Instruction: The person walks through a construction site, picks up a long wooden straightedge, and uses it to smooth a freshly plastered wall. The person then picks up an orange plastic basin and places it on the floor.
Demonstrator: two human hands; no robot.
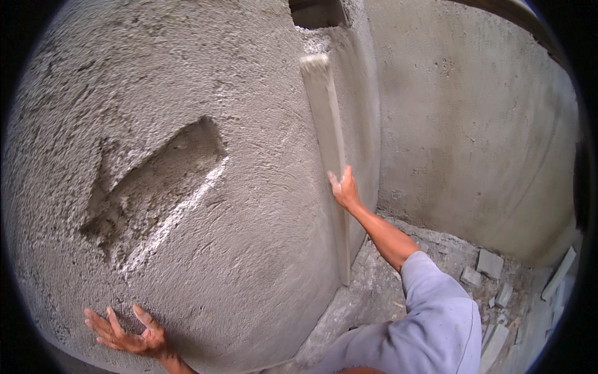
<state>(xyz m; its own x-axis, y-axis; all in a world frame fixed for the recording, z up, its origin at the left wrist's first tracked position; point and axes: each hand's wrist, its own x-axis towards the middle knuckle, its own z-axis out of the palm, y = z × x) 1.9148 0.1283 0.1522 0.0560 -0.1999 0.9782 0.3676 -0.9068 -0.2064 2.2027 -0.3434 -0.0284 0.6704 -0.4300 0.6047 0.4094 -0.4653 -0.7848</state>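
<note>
A long, straight, plaster-coated board (324, 118) stands nearly upright against the rough grey plastered wall (261, 262), beside its corner edge. My right hand (344, 189) grips the board at about mid-height, with thumb and a finger showing at its edge; the other fingers are partly hidden. Low on the left, my left hand (128, 333) lies against the wall, fingers spread, holding nothing. Between and above the hands, a slanted oblong recess (168, 171) breaks the wall surface, with a whitish streak along its lower side.
A square opening (317, 14) sits above the board's top end. Another plastered wall (467, 124) rises on the right. On the dusty floor (380, 293) at lower right lie broken block pieces (490, 264) and a pale strip (559, 273).
</note>
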